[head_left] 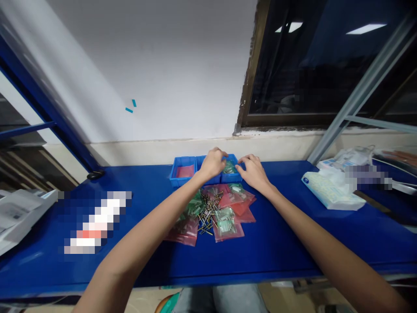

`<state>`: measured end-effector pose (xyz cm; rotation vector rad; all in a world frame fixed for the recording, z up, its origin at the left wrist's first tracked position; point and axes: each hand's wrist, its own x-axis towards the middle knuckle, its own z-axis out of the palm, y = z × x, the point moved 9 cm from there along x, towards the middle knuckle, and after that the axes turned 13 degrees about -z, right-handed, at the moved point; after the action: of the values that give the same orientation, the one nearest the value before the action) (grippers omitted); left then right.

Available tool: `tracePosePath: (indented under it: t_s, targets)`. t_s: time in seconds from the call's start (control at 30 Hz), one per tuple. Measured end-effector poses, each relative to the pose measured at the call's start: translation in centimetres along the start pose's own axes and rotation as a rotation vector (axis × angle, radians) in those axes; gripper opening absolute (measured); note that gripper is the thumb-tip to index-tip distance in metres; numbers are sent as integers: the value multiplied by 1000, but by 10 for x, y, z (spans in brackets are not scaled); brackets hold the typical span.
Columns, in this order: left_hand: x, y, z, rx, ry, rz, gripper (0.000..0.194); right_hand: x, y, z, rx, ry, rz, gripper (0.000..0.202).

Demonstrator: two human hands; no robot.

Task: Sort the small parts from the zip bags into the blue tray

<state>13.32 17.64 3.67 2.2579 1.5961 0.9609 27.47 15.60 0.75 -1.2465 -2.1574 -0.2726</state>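
My left hand point(213, 163) is over the row of blue bins, between the middle bin point(201, 161) and the right bin point(232, 177). Its fingers are bent but apart, and I see nothing held in them. Beside the right bin's outer edge is my right hand point(254, 172), thumb and fingers spread towards it; whether it touches the rim I cannot tell. Small green-tinted clear bags point(230, 167) lie in that bin. Pink plastic point(185, 171) lies in the left bin. In front, a pile of thin metal pins point(208, 209) sits among pink bags point(239, 204) and green-tinted bags point(225, 218).
The blue table point(273, 243) runs along a white wall. A tissue pack point(332, 191) and plastic-wrapped items stand at right. A white box point(26, 217) is at far left, near a black mouse point(95, 174). Metal posts point(345, 104) rise at both sides.
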Motion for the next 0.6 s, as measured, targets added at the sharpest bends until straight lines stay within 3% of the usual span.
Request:
tracePosePath:
  t_s: [0.07, 0.17, 0.3, 0.47, 0.6]
  targets:
    - [-9, 1, -21, 1, 47, 34, 32, -1, -8, -10, 8, 36, -37, 20]
    - [-37, 4, -57, -39, 45, 145, 28, -1, -38, -23, 81, 28, -160, 20]
    - [-85, -10, -81, -52, -70, 179, 28, -11, -92, -12, 234, -198, -385, 20]
    - [-118, -39, -77, -70, -20, 164, 24, -31, -118, 15, 201, -350, -517, 22]
    - [-130, -41, -59, 37, -17, 240, 25, -38, -116, 30, 194, -392, -551, 23]
